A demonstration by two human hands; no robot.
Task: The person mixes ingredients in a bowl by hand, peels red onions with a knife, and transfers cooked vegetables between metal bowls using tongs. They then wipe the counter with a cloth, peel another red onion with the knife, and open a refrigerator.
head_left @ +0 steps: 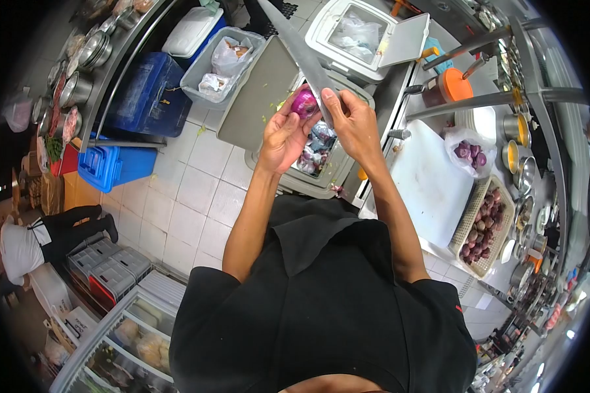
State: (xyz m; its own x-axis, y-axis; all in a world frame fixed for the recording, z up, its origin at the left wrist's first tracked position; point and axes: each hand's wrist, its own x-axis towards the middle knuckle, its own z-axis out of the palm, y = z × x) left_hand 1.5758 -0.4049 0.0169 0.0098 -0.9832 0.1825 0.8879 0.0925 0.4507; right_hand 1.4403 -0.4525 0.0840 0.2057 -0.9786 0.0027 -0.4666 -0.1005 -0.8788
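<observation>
My left hand [284, 141] is closed around a shiny purple red onion [305, 103], held up in front of me. A large kitchen knife [295, 46] is gripped in my right hand [354, 124], its long blade pointing up and away to the left. The blade's near end lies right beside the onion; I cannot tell whether its edge touches it. Below both hands stands an open grey bin [308, 183] with plastic-like waste and scraps inside. Its lid [249, 108] is tilted back on the left, with green bits on it.
To my right, a white cutting board [426, 183] lies on the counter. Beside it are a bag of peeled onions [471, 154] and a basket [453, 243] of unpeeled ones. A white cooler [337, 56] stands ahead. Blue tubs [147, 92] line the left. Another person [29, 245] is far left.
</observation>
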